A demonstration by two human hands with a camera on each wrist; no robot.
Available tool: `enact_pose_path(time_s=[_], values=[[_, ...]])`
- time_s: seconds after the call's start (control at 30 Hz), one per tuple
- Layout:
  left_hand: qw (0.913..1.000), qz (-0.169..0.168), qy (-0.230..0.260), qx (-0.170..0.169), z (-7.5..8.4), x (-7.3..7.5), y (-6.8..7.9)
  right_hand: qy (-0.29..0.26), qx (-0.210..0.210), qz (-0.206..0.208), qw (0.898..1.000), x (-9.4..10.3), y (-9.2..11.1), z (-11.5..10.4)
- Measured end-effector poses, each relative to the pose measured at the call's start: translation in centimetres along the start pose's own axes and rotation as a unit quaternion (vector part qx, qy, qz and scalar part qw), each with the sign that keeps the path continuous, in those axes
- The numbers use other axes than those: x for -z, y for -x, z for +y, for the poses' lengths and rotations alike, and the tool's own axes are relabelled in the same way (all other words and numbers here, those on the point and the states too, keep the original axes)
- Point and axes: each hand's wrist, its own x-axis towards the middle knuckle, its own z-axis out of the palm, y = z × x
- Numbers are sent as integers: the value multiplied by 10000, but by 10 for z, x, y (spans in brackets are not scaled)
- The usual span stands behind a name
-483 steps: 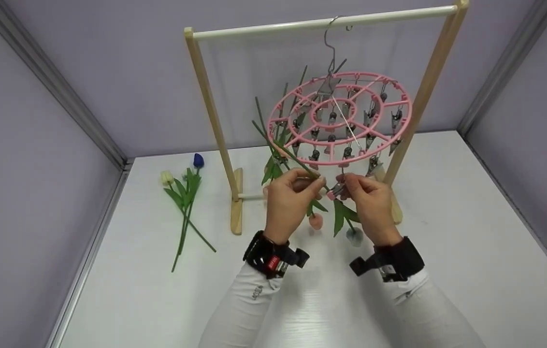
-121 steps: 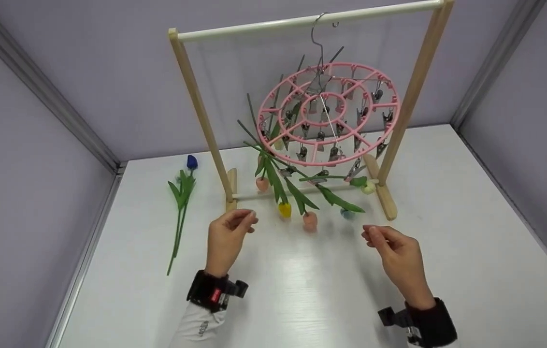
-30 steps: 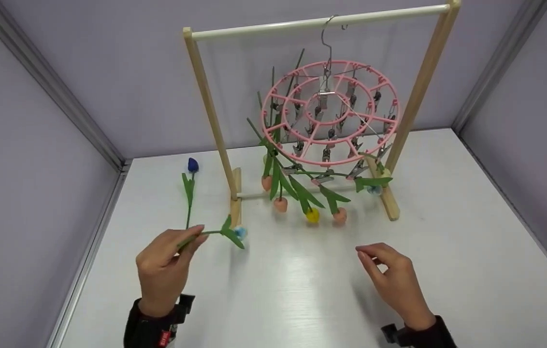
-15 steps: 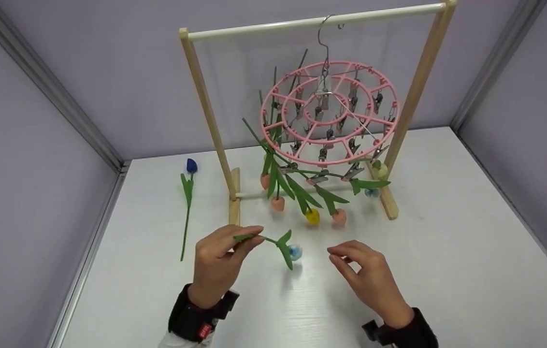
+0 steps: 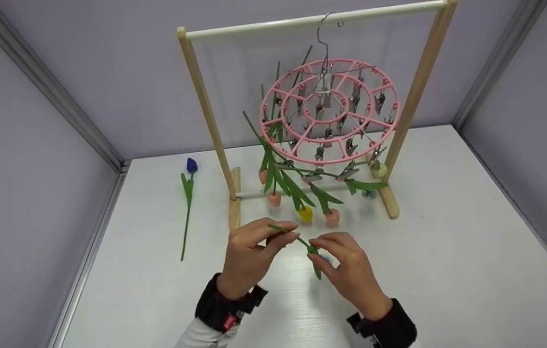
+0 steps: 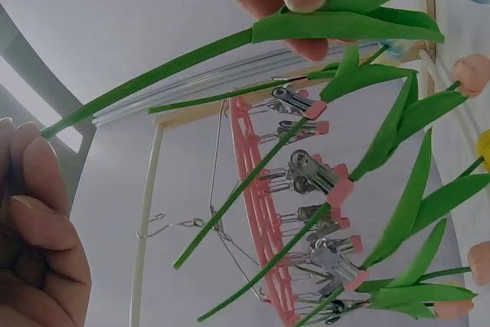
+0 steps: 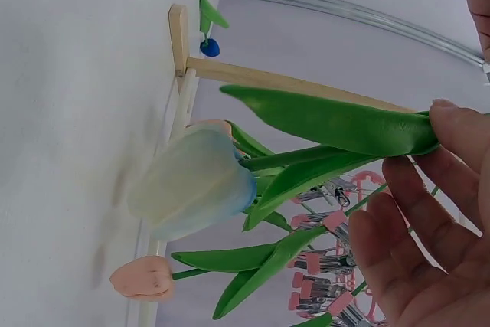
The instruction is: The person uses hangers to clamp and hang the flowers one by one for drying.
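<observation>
Between both hands is a white-and-blue artificial tulip (image 7: 195,181), held over the table in front of the rack. My left hand (image 5: 254,253) pinches its stem near the cut end. At the base of the leaves, my right hand (image 5: 353,270) pinches the same tulip between thumb and fingers. Behind them hangs a pink round clip hanger (image 5: 330,162) with metal clips (image 6: 318,174). Several tulips hang by their stems along its front and left, among them a yellow tulip (image 5: 305,213), a peach tulip (image 5: 332,217) and a pale yellow tulip (image 5: 379,169).
The hanger hooks over the white bar (image 5: 264,27) of a wooden rack (image 5: 206,111), whose feet stand on the white table (image 5: 447,241). A dark blue tulip (image 5: 192,166) lies on the table to the left. Grey-lilac walls (image 5: 61,145) enclose the sides and back.
The left hand has carried the white-and-blue tulip from the left to the middle, and the right hand has taken hold of it. Since the oldest frame, more tulips hang and fewer lie on the table.
</observation>
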Motion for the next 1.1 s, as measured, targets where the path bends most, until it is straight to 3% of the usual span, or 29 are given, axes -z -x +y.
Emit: enact_pose_path(time_s=[0.13,0.53,0.77,0.93,1.1], values=[[9999,-75,117,99,-1,-6,-3,140,35,37,9999,0,0,-1],[9921,-752,-8,1006,-15,-25,9,69,61,-82,9999,11,-1,-9],[9869,-651,-36,1475,-13,-26,11,-151,-11,-367,9992,22,-2,-12],[9858,-619,116,1555,-12,-26,10,-281,-23,4,9996,57,-21,7],[9841,-597,141,1668,-11,-24,10,38,-450,783,9959,109,-63,37]])
